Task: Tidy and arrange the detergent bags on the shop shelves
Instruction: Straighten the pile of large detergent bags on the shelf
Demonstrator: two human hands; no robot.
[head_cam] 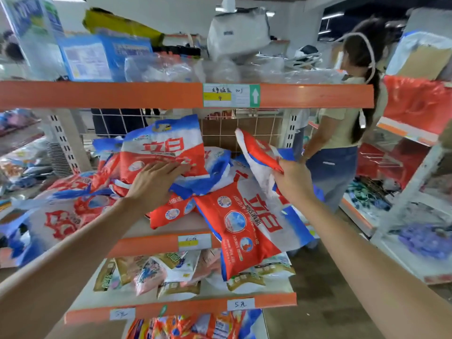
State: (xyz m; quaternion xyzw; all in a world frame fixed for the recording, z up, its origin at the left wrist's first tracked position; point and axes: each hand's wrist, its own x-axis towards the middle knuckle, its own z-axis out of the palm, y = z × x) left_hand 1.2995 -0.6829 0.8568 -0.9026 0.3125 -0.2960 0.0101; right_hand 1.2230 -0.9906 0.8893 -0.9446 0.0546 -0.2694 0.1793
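Left hand (156, 178) flat on shelf (151, 243) bags (162, 152) (orange-edged), right hand (292, 178) gripping one bag (256, 152).

Glossy, crinkled plastic detergent bags (163, 152); smooth orange shelf edge (97, 94); paper price label (231, 95); thin wire back grid (244, 128).

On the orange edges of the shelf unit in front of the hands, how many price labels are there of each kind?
Labels with a yellow band: 2
White handwritten labels: 2
Total: 4
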